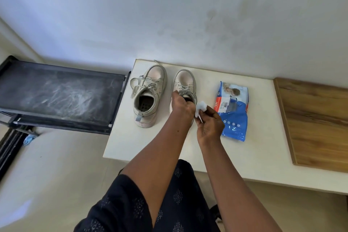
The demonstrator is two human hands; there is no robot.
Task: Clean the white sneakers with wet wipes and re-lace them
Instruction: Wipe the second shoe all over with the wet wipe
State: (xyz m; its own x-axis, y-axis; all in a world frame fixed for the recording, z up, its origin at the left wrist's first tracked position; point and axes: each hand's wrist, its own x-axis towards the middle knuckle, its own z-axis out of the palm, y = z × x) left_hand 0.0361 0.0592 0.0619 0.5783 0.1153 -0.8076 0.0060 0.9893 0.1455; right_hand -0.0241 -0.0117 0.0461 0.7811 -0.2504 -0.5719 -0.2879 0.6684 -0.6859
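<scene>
Two dirty white sneakers stand side by side on a white table (143, 147), toes toward the wall. The left sneaker (148, 96) has loose grey laces and stands free. My left hand (181, 106) grips the collar of the right sneaker (184, 82), covering its opening. My right hand (209, 126) is just to the right of it and pinches a crumpled white wet wipe (201, 108) between the fingertips, close to the shoe's side. A blue pack of wet wipes (233, 111) lies flat to the right of my hands.
A black dusty shoe rack (56, 96) stands against the table's left edge. A wooden board (318, 122) lies on the right part of the table. The wall runs right behind the sneakers. My dark patterned clothing fills the bottom of the view.
</scene>
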